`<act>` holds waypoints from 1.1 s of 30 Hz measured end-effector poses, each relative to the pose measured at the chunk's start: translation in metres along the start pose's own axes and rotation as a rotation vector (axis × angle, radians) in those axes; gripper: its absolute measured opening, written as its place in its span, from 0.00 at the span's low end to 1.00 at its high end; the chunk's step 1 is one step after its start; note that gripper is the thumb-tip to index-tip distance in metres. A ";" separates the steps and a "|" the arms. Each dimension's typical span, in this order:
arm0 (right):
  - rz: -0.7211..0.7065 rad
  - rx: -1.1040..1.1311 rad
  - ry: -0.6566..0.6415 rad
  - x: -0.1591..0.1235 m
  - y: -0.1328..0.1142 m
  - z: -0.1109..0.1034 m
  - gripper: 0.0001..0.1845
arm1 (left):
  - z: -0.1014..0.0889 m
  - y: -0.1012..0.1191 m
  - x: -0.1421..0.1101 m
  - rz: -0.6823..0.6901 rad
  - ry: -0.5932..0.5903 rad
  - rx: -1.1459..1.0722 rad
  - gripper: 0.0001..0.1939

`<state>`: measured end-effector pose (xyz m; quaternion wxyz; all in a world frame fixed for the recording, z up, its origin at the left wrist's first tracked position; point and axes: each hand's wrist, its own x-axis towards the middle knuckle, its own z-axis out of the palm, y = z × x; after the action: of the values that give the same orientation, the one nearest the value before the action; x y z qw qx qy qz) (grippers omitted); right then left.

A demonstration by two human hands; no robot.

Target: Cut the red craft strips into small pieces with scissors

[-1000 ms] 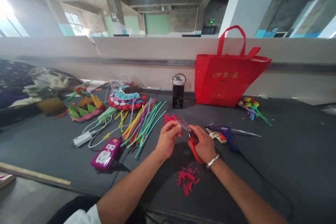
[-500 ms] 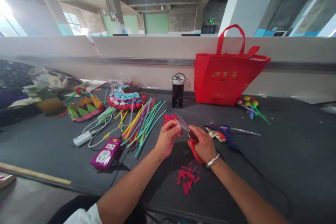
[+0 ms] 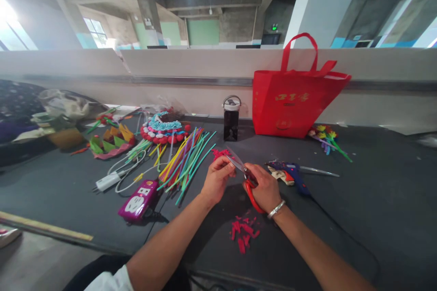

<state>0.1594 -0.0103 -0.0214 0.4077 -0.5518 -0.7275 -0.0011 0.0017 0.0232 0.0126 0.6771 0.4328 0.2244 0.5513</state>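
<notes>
My right hand [image 3: 264, 187] is closed around the red handles of a pair of scissors [image 3: 246, 179], whose blades point up and left toward my left hand [image 3: 216, 179]. My left hand pinches something small and red at the blades; I cannot make out what it is. Below both hands, several short red cut pieces [image 3: 243, 232] lie on the dark table [image 3: 375, 191]. A small red fuzzy clump [image 3: 220, 153] lies just beyond my left hand.
A bundle of coloured pipe cleaners [image 3: 186, 157], a purple power strip [image 3: 138, 200] with a white plug, a blue glue gun [image 3: 290, 173], a black bottle [image 3: 232, 120], a red tote bag [image 3: 295, 95] and craft flowers [image 3: 327, 138] lie around. Craft clutter fills the far left.
Both hands stay in nearly the same place; the scissors' blades have shifted slightly against what my left hand pinches.
</notes>
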 end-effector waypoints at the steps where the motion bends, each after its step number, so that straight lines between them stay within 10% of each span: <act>1: 0.000 0.001 0.001 0.000 0.000 0.000 0.25 | 0.000 0.000 0.000 0.002 0.000 -0.001 0.10; 20: -0.021 0.077 0.110 -0.003 0.001 0.006 0.19 | 0.001 0.002 0.001 -0.013 0.025 -0.017 0.10; 33: 0.107 0.450 0.188 -0.001 -0.009 -0.009 0.16 | -0.002 -0.009 -0.001 -0.315 -0.157 -0.078 0.07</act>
<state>0.1576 -0.0189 -0.0117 0.5856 -0.4823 -0.6381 0.1312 0.0048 0.0228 0.0040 0.7868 0.4074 0.2143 0.4112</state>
